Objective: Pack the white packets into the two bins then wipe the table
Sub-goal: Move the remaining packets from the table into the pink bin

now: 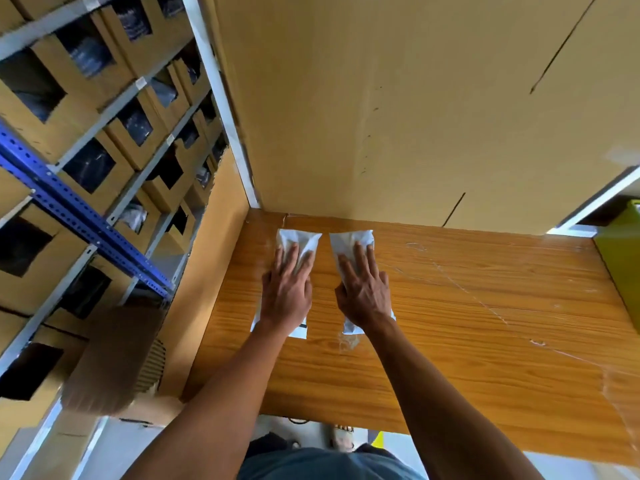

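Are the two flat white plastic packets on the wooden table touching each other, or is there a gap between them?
Apart. The head view shows a strip of bare wooden table between the left white plastic packet and the right one, along their whole length.

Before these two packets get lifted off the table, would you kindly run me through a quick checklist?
1. Left hand flat on the left packet: ok.
2. Right hand flat on the right packet: ok.
3. Grip closed around either packet: not ok, the fingers lie straight on top.
4. Packets apart, not overlapping: ok.
5. Two bins in view: cannot tell; only a green container shows at the table's right edge.
6. Wiping cloth in view: not ok.
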The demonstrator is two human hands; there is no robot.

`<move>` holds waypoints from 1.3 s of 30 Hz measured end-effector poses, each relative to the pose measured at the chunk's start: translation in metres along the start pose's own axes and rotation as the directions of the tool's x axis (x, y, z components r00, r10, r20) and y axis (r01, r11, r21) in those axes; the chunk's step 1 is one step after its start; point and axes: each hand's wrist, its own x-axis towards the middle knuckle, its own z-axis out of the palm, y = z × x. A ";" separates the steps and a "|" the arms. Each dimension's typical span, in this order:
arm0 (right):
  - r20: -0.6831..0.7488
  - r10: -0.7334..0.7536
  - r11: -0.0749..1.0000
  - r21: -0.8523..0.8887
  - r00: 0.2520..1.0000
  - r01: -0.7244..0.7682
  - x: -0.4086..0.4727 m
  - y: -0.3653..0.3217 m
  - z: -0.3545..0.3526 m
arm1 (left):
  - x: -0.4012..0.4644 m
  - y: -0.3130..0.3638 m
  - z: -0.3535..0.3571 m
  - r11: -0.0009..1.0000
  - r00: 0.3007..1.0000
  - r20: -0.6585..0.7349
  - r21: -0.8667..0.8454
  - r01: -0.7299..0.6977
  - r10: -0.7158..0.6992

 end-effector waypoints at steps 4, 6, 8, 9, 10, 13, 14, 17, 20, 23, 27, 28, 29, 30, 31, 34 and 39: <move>-0.022 0.091 0.996 -0.006 0.996 -0.091 -0.041 0.012 -0.007 | -0.019 0.018 0.002 0.993 0.993 0.029 -0.024 -0.117 0.117; -0.025 0.161 0.987 -0.001 0.987 -0.161 -0.064 0.014 -0.010 | -0.029 0.028 0.002 0.985 0.984 0.056 -0.045 -0.165 0.168; -0.041 0.246 0.969 0.026 0.968 -0.245 -0.092 0.013 -0.012 | -0.043 0.039 0.001 0.976 0.972 0.093 -0.062 -0.209 0.215; -0.053 0.284 0.959 0.039 0.957 -0.282 -0.107 0.012 -0.012 | -0.050 0.044 0.002 0.970 0.966 0.104 -0.071 -0.231 0.238; -0.058 0.316 0.948 0.051 0.947 -0.313 -0.120 0.012 -0.013 | -0.056 0.048 0.003 0.965 0.960 0.111 -0.080 -0.249 0.257; -0.068 0.421 0.906 0.073 0.905 -0.416 -0.165 0.012 -0.012 | -0.078 0.062 0.009 0.940 0.929 0.156 -0.118 -0.319 0.335; -0.073 0.453 0.891 0.079 0.888 -0.448 -0.180 0.012 -0.012 | -0.087 0.067 0.011 0.931 0.917 0.169 -0.130 -0.342 0.361; -0.104 0.532 0.846 0.092 0.840 -0.525 -0.222 0.015 -0.011 | -0.110 0.085 0.018 0.894 0.871 0.212 -0.169 -0.414 0.443; -0.127 0.606 0.796 0.118 0.785 -0.594 -0.262 0.022 -0.012 | -0.131 0.109 0.026 0.859 0.826 0.241 -0.203 -0.470 0.509; -0.159 0.670 0.742 0.144 0.725 -0.655 -0.301 0.037 -0.012 | -0.152 0.141 0.036 0.801 0.775 0.223 -0.269 -0.534 0.591; -0.189 0.742 0.670 0.176 0.643 -0.721 -0.345 0.060 -0.016 | -0.178 0.189 0.043 0.717 0.684 0.223 -0.298 -0.631 0.695; -0.190 0.760 0.650 0.179 0.622 -0.739 -0.357 0.068 -0.019 | -0.184 0.202 0.046 0.695 0.661 0.222 -0.309 -0.649 0.716; -0.188 0.774 0.633 0.180 0.605 -0.753 -0.367 0.075 -0.021 | -0.190 0.214 0.049 0.680 0.642 0.230 -0.312 -0.663 0.731; -0.189 0.785 0.618 0.179 0.590 -0.765 -0.377 0.081 -0.022 | -0.195 0.223 0.051 0.673 0.630 0.236 -0.305 -0.674 0.739; -0.193 0.801 0.596 0.185 0.566 -0.781 -0.390 0.090 -0.024 | -0.202 0.237 0.055 0.661 0.615 0.244 -0.298 -0.688 0.750; -0.198 0.840 0.540 0.212 0.505 -0.815 -0.428 0.115 -0.030 | -0.225 0.275 0.069 0.615 0.558 0.259 -0.304 -0.728 0.788; -0.199 0.889 0.450 0.226 0.412 -0.864 -0.488 0.163 -0.037 | -0.263 0.350 0.090 0.530 0.453 0.287 -0.315 -0.788 0.844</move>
